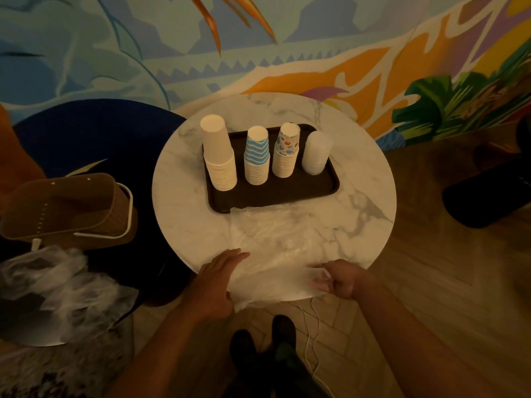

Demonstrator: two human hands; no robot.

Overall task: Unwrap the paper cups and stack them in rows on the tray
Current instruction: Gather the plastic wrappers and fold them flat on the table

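Your left hand (217, 282) lies straight-fingered on the clear plastic wrapper (273, 239) at the near edge of the round marble counter (184, 225); your right hand (336, 278) pinches it.

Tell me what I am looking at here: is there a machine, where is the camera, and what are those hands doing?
There is no machine here. A person wears one wide-angle camera on the head, looking down at their own two hands, so the arms enter from the bottom edge. On the round marble table stands a dark tray with four stacks of upturned cups in a row: plain white, blue-striped, patterned, and a pale one at the right end. Before the tray lies a clear plastic wrapper. The left hand rests flat on it with straight fingers; the right hand pinches it. A woven basket sits left of the table.
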